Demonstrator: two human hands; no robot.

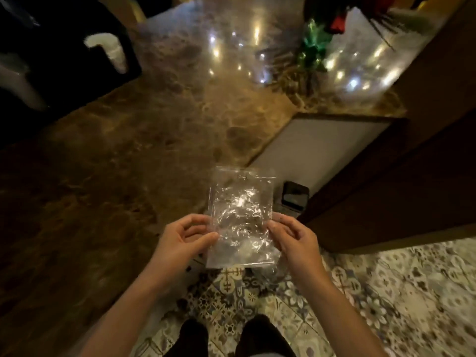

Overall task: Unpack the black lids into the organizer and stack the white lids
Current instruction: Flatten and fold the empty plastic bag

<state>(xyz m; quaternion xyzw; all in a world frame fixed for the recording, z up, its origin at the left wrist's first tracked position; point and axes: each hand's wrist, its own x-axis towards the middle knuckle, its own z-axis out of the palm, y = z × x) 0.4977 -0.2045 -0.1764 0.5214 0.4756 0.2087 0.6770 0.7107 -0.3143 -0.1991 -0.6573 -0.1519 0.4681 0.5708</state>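
Each grip is a thumb-and-finger pinch: the left hand (184, 237) and the right hand (292, 237) hold opposite side edges of a clear plastic bag (242, 217) at lower centre of the frame, above the brown marble worktop (128, 155). The bag looks empty, so the unpacking step seems finished. No lids are visible; next the bag probably needs setting aside.

You stand at a brown marble countertop (159, 130), glossy, its far end catching many small light reflections. Patterned floor tiles (401, 300) lie below its near edge. Dark wooden panel (412, 181) on your right. Dim overall (far end blurred); a white panel (319, 148) borders the countertop's right edge.
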